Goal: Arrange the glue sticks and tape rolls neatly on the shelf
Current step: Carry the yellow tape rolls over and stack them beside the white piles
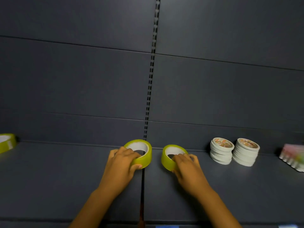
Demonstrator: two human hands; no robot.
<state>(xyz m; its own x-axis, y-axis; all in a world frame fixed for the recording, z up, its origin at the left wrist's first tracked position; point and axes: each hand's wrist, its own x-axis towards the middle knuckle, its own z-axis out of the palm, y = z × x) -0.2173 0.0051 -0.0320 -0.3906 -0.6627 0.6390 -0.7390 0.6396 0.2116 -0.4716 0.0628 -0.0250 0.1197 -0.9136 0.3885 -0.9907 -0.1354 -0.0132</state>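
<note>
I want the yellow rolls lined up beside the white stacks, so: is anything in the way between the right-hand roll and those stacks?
Nothing visible: bare shelf lies between the right hand's yellow roll and the white stacks.

Probably a shop (slotted gondola shelving [150, 89]).

dark grey metal shelf [65, 178] | on it: two yellow-green tape rolls side by side at centre [144, 155] [166, 159] | third at far left [7, 143] | two stacks of white discs, right [221, 151] [246, 152] | blurred packets, far right [294, 157]
</note>
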